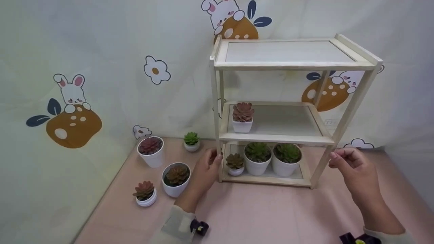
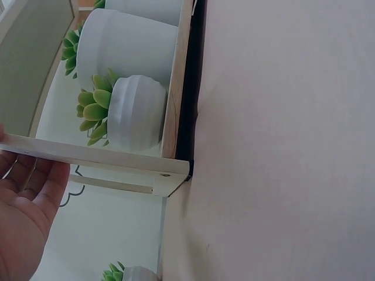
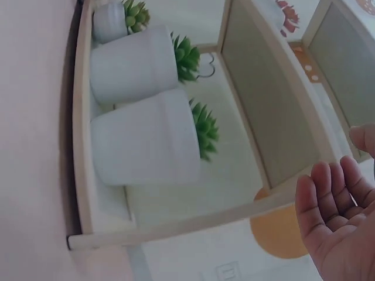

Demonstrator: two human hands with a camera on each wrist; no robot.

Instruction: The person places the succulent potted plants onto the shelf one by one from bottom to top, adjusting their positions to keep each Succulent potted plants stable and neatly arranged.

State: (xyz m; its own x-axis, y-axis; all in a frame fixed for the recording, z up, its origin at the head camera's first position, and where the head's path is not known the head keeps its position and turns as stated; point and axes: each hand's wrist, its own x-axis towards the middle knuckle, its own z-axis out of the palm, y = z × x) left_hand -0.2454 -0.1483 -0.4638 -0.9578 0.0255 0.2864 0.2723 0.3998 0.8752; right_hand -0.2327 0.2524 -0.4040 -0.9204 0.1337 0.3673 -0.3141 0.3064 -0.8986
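Note:
A three-tier cream wooden shelf (image 1: 274, 138) stands on the table. My left hand (image 1: 207, 167) holds its left post, with fingers behind the post and the thumb tip across from them in the left wrist view. By the right post, my right hand (image 1: 359, 173) has loosely bent fingers and its thumb apart; contact is unclear. On the middle tier sits a reddish succulent (image 1: 243, 117) in a square white pot. The bottom tier bears a small brownish succulent (image 1: 235, 164) and two larger green succulents, one in the middle (image 1: 257, 157) and one rightward (image 1: 287, 159).
Left of the shelf, several potted succulents stand on the pink table (image 1: 264, 213): a dark red one (image 1: 151, 150), a small green one (image 1: 192, 141), a brownish one (image 1: 176, 179) and a reddish one (image 1: 145, 193). A rabbit-printed cloth (image 1: 112, 51) hangs behind.

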